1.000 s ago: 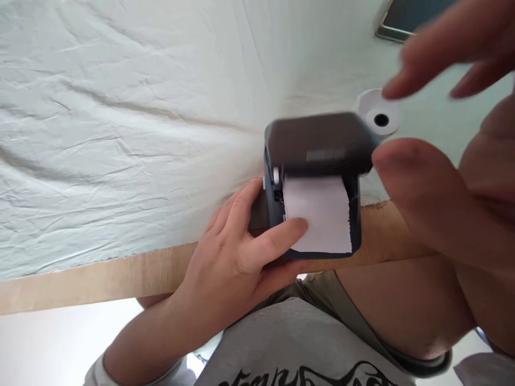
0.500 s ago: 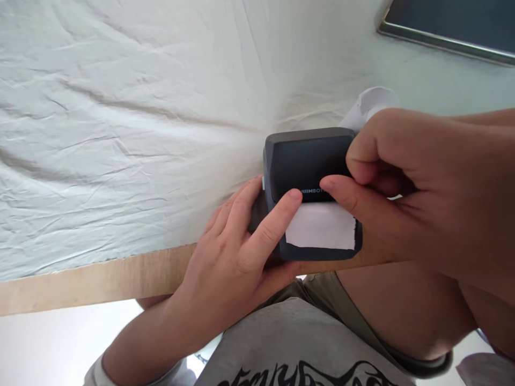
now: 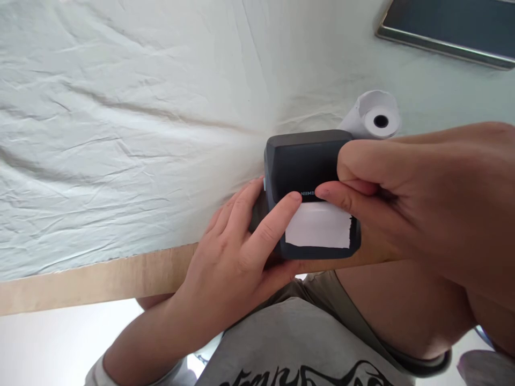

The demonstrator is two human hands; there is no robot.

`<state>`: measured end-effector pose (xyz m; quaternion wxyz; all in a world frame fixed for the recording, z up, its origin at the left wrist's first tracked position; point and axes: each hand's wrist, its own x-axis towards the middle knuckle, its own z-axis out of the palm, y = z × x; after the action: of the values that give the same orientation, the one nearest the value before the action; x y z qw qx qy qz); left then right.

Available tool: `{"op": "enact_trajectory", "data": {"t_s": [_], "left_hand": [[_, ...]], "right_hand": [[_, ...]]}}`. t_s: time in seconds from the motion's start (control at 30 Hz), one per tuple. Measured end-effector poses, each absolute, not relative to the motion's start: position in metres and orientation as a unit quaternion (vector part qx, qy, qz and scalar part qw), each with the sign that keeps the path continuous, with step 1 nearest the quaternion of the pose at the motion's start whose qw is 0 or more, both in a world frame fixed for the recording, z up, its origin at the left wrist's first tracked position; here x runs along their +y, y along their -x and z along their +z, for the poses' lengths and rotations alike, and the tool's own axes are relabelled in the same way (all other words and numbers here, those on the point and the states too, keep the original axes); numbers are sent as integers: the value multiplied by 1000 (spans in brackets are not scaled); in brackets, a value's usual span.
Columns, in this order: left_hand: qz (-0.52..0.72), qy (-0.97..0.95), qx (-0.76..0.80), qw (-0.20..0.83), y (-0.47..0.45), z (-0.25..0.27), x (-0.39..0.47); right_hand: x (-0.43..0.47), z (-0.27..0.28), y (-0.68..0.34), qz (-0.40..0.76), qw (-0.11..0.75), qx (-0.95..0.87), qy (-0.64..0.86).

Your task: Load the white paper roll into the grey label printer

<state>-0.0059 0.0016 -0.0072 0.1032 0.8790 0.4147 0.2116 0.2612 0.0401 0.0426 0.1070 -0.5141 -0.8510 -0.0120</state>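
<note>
Printer (image 3: 308,185), small and dark, sits on the cloth-covered surface (image 3: 140,145), close to the wooden edge (image 3: 120,271) on the person's side. Its black lid (image 3: 300,161) is down over the back part, and a piece of white paper (image 3: 317,230) with a ragged right side lies flat in front of the lid. The left hand (image 3: 237,241) is partly open and has hold of the printer at its left side. One fingertip touches the lid near its front edge, and the thumb is low down by the front of the printer. The right hand (image 3: 414,198) is curled up almost like a fist, with its thumb on the lid beside the small letters. I cannot tell if its bent fingers grip the lid's right side or just press on it. A white paper roll (image 3: 370,110) with a dark hole lies just behind the printer, and a dark flat thing, maybe a phone (image 3: 450,32), lies farther off on the right. My guess is that the step in hand is pushing the lid closed over the paper. I cannot see if it has clicked. The next move seems to call for an even push on both sides, with the left hand keeping the printer from sliding and the paper staying straight.
</note>
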Motion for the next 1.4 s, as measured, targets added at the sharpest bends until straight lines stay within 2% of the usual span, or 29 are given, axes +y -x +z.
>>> {"op": "enact_trajectory", "data": {"t_s": [0.27,0.47,0.57,0.8,1.07,1.2,1.4], "left_hand": [[205,-883,409,103,6,-5,2],[216,-880,411,103,6,-9,1],[218,-880,411,100,7,-10,0],[199,-875,428,109,6,-9,3],[155,-863,471,94,6,-5,7],[150,-856,480,119,7,-4,7],[163,-857,475,114,10,-4,9]], "right_hand": [[51,44,-270,13,93,-866,492],[53,44,-260,48,172,-868,462],[48,44,-257,53,183,-865,464],[44,42,-265,35,165,-876,452],[27,31,-267,-31,63,-824,562],[28,28,-272,22,2,-798,603],[43,25,-275,67,0,-806,589]]}}
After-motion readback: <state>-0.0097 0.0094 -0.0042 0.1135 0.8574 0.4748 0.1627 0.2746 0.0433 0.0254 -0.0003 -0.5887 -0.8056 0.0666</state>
